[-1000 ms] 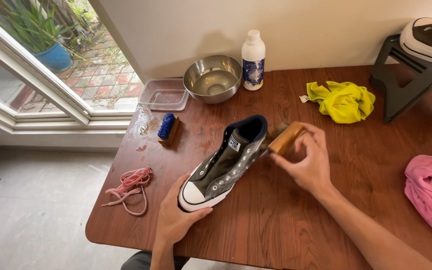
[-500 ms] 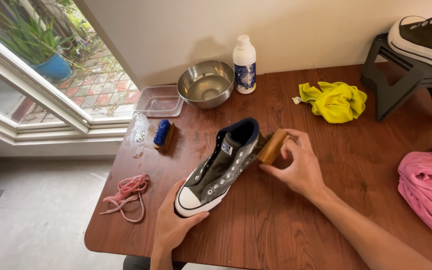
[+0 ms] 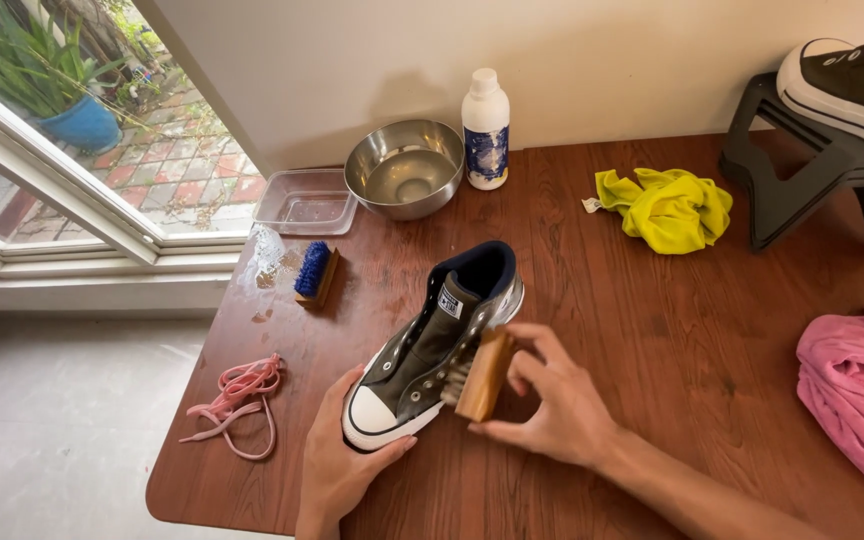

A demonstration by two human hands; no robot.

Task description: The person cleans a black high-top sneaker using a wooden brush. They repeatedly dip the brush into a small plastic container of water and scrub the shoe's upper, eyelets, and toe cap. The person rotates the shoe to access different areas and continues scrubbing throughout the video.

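Sneaker (image 3: 432, 345), grey high-top, white toe, laceless; left hand (image 3: 347, 465) grips toe, right hand (image 3: 552, 405) clasps wooden brush (image 3: 482, 375).

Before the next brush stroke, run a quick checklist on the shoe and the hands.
1. Left hand steadies the toe of the shoe: ok.
2. Right hand grips the wooden brush: ok.
3. Bristles meet the shoe's side: ok.
4. Laces out: ok, pink laces lie apart on the table.
5. Water in the steel bowl: cannot tell.
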